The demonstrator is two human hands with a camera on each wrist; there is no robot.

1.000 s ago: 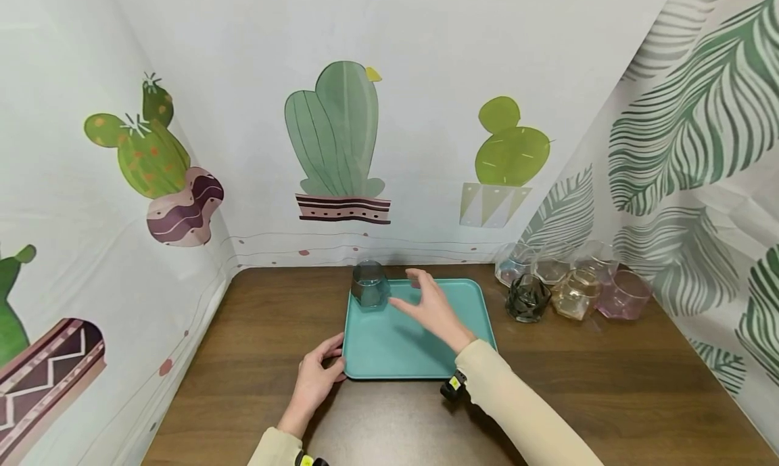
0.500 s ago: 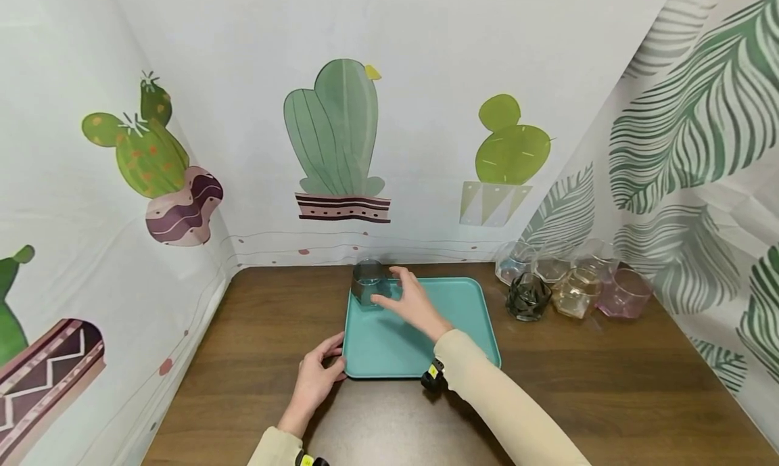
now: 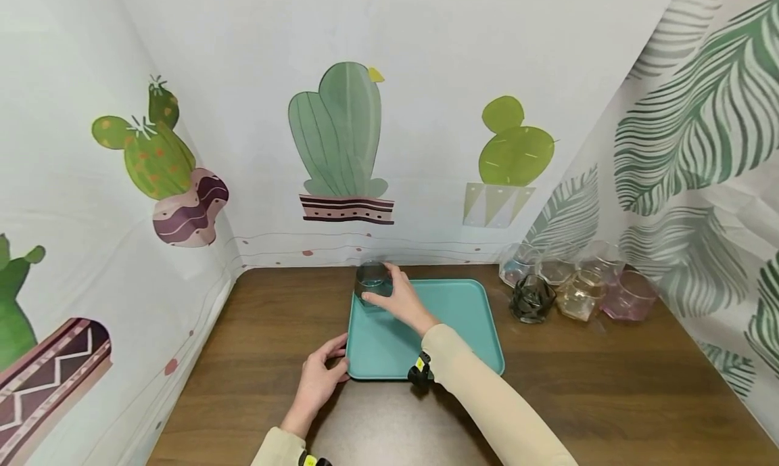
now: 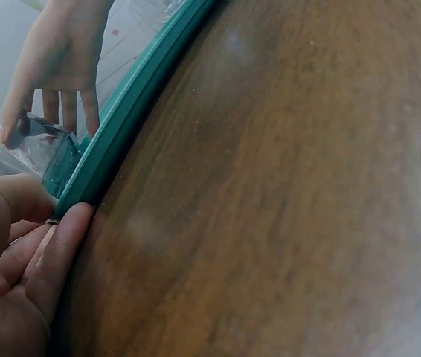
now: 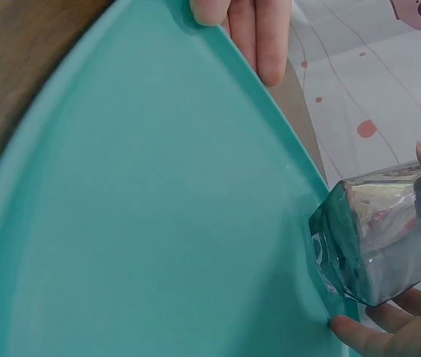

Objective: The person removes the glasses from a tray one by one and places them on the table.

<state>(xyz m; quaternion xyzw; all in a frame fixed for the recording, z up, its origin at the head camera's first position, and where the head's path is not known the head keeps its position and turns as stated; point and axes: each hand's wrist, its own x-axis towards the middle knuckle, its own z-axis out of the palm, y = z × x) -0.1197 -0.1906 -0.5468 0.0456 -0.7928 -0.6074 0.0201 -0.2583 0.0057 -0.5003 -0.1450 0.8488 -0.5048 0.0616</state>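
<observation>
A teal rectangular tray (image 3: 438, 344) lies on the wooden table. At its near left corner, my left hand (image 3: 318, 379) pinches the rim, thumb above and fingers against the outer side, as the left wrist view shows. On the tray's far left corner stands a blue-grey faceted drinking glass (image 3: 368, 276). My right hand (image 3: 403, 302) is around this glass (image 5: 389, 234), its thumb on the near side and fingers on the far side. Part of the glass is hidden behind the right hand in the head view.
Several other glasses stand at the table's right rear: a dark faceted glass (image 3: 532, 299), an amber glass (image 3: 580, 297), a pink glass (image 3: 629, 297) and clear ones behind. A patterned cloth wall (image 3: 426, 243) rises at the table's back edge.
My right hand has moved left across the tray and its thumb and fingers have come around the blue-grey glass. The left hand stays at the tray's corner.
</observation>
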